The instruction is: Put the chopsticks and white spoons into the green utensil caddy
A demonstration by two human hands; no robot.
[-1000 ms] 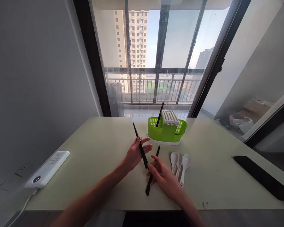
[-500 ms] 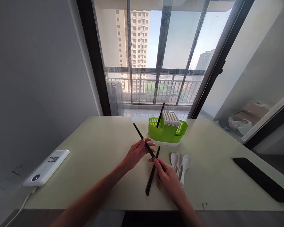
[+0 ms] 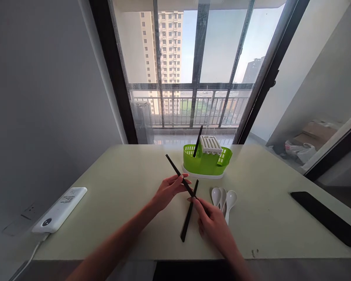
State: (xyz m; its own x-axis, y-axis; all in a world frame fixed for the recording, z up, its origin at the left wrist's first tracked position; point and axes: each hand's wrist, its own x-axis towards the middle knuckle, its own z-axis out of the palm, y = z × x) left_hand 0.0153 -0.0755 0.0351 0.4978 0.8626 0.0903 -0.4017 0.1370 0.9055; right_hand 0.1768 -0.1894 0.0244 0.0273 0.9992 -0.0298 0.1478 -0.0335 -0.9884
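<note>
Above the table, a pair of black chopsticks (image 3: 173,164) slants from upper left to lower right between my hands. My left hand (image 3: 168,190) pinches them near the middle with the thumb on top. At their lower right end, my right hand (image 3: 212,218) is closed around them. Beneath, more black chopsticks (image 3: 187,224) lie together on the tabletop. Several white spoons (image 3: 231,200) rest side by side just right of my right hand, which hides part of their handles. Beyond my hands stands a green cutlery holder (image 3: 203,166) with black chopsticks (image 3: 198,141) upright in its left compartment.
The pale table (image 3: 128,168) reaches toward a large window. A white power bank (image 3: 61,208) with a cable lies at the left edge. On the right is a long black flat object (image 3: 324,216). A white slotted piece (image 3: 211,144) tops the holder's middle.
Both hands have shifted slightly right with the chopsticks, the right hand a bit more and downward. The view has tilted a little. The chopsticks remain held.
</note>
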